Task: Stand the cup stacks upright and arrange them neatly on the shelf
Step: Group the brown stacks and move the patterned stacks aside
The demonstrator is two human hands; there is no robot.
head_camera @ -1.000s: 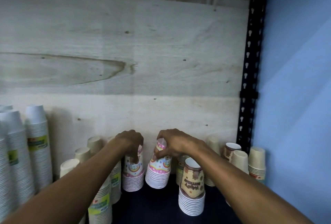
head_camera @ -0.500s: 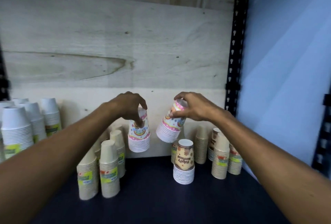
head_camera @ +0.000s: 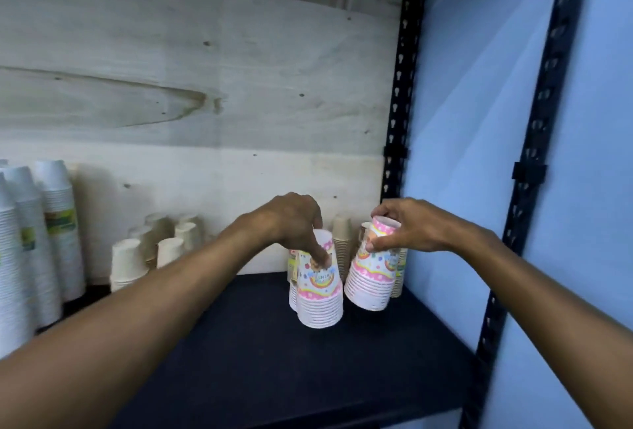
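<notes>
Two short stacks of colourful rainbow-print paper cups, mouths down, are held over the dark shelf (head_camera: 274, 360). My left hand (head_camera: 291, 223) grips the top of the left rainbow stack (head_camera: 320, 295), which is upright with its base at or just above the shelf. My right hand (head_camera: 407, 226) pinches the top of the right rainbow stack (head_camera: 371, 283), which tilts to the right and hangs slightly above the shelf. A brown-print stack behind the left one is mostly hidden.
Plain beige cup stacks (head_camera: 340, 243) stand at the back wall. Cream stacks (head_camera: 128, 267) sit at the back left, and tall white stacks with green labels (head_camera: 58, 226) at the far left. A black perforated upright (head_camera: 399, 120) and a blue wall (head_camera: 479, 154) bound the right side.
Both hands have carried the rainbow stacks down and to the right, from mid-air to near the shelf surface by the right corner. The view has turned right.
</notes>
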